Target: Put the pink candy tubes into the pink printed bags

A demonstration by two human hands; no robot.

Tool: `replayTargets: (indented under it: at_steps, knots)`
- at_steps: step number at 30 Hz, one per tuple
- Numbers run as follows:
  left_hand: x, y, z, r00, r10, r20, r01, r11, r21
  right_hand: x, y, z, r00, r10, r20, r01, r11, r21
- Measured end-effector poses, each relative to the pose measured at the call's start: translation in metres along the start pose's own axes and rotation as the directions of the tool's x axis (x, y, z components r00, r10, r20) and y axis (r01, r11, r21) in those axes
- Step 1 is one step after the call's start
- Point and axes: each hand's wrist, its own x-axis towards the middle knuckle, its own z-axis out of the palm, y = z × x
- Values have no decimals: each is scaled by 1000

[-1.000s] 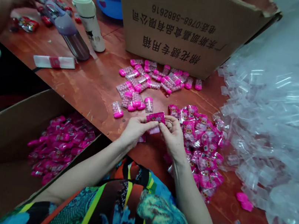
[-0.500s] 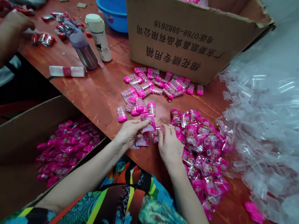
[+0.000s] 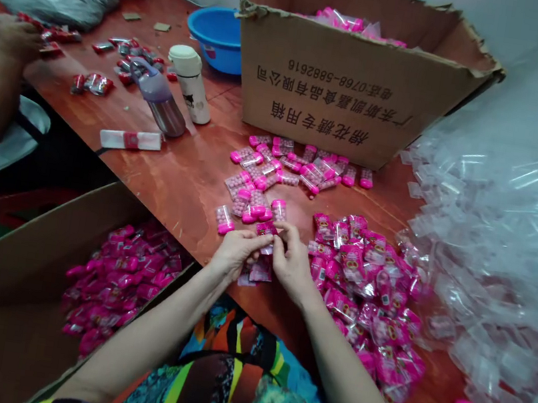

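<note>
My left hand (image 3: 240, 251) and my right hand (image 3: 291, 262) come together near the table's front edge, both closed on one small pink printed wrapper (image 3: 266, 230). Whether anything is inside that wrapper I cannot tell. Just below the fingers, more pink wrappers (image 3: 260, 269) lie on the table. Beyond my hands are several small clear bottles of pink candy with pink caps (image 3: 278, 209), some standing, some on their sides. Beside my right hand spreads a heap of pink candy packets (image 3: 364, 270).
A cardboard box (image 3: 326, 89) stands behind the bottles. Clear plastic pieces (image 3: 502, 263) heap up at right. An open carton of pink packets (image 3: 123, 281) sits lower left. Two drink bottles (image 3: 192, 86), a blue basin (image 3: 220, 36) and a co-worker's hand (image 3: 13, 39) are at left.
My right hand has closed in toward my left at the wrapper. The co-worker's hand has drawn back toward the left. The whole view has shifted slightly.
</note>
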Motion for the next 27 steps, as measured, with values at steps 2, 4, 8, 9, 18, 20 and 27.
replayTargets:
  at_steps: [2, 4, 8, 9, 18, 20, 27]
  knots:
    - [0, 7, -6, 999, 7, 36, -7, 1000, 1, 5, -3, 0, 998, -50, 41, 52, 997, -63]
    - [0, 15, -10, 996, -3, 94, 6, 1000, -29, 11, -5, -2, 992, -95, 80, 103, 990, -102]
    - [5, 23, -16, 998, 0, 69, 5, 997, -71, 33, 2, -9, 992, -21, 123, 32, 996, -83]
    - [7, 23, -17, 999, 24, 23, -22, 997, -76, 41, 6, -9, 996, 25, 87, -15, 994, -109]
    - [23, 23, -8, 980, 27, -199, -85, 953, -290, 71, 28, -1, 988, 156, -9, -145, 893, -427]
    - [23, 24, -4, 982, 0, -189, -68, 932, -356, 62, 22, -10, 970, 226, -88, -238, 957, -167]
    - [17, 21, 21, 994, -85, -73, 37, 860, -509, 5, -12, -36, 949, 315, 25, -275, 784, 557]
